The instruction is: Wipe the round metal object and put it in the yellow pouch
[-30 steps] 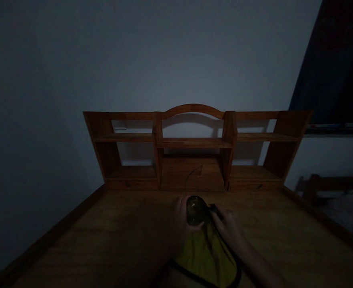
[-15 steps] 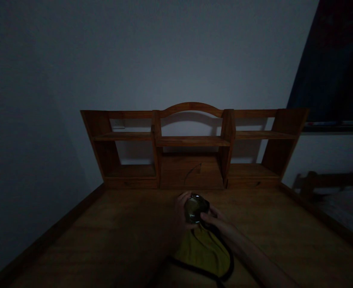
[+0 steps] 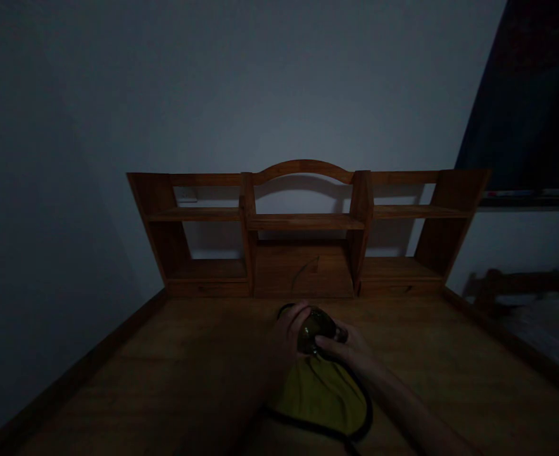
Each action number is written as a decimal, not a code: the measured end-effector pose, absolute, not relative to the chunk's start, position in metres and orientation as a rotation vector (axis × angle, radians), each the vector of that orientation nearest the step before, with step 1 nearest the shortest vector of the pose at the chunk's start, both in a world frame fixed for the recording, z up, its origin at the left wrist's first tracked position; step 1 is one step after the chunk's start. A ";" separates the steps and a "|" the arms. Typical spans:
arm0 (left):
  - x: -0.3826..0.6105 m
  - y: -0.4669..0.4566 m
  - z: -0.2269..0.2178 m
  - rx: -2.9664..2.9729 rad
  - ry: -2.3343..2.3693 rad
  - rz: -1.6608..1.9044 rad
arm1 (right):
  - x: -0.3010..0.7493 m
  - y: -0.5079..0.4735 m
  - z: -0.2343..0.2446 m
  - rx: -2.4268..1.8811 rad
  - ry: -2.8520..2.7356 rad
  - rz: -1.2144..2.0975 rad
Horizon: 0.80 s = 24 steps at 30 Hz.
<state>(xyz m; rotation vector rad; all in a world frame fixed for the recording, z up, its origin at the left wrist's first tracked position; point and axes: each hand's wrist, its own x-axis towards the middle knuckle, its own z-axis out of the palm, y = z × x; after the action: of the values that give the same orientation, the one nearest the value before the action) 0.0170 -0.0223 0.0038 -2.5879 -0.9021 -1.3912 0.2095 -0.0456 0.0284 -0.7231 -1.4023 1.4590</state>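
Observation:
In dim light, both my hands meet at the middle of a wooden desk (image 3: 175,373). My left hand (image 3: 286,332) wraps its fingers round the left side and top of a small round dark glass object (image 3: 313,328). My right hand (image 3: 348,347) grips the same object from the right, thumb and fingers pressed on it. A yellow cloth with a dark border (image 3: 324,399) hangs or lies below the hands, its top bunched under the glass object. I cannot tell exactly what the object is.
A wooden hutch with open shelves and an arched top (image 3: 302,228) stands at the back of the desk against a pale wall. Raised wooden rims run along both desk sides. A dark panel (image 3: 535,101) is at the upper right, other furniture (image 3: 516,285) below it.
The hands and the glass object have moved slightly away from me toward the hutch. My left fingers now curl further over its top, and the cloth has followed.

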 end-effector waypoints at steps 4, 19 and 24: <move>0.017 -0.024 0.004 -2.515 -0.937 -1.334 | 0.210 -0.046 0.027 -0.794 -1.417 1.369; 0.027 -0.034 0.004 -2.307 -0.809 -1.126 | 0.216 -0.036 0.012 -0.954 -1.578 0.965; 0.025 -0.033 0.004 -2.329 -0.835 -1.121 | 0.215 -0.042 0.019 -1.013 -1.674 0.847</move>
<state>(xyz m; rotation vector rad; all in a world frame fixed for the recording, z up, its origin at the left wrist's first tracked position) 0.0252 -0.0330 0.0041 -2.3290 -0.8352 -1.1213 0.2154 -0.0416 0.0193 -1.0129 -1.6739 0.8467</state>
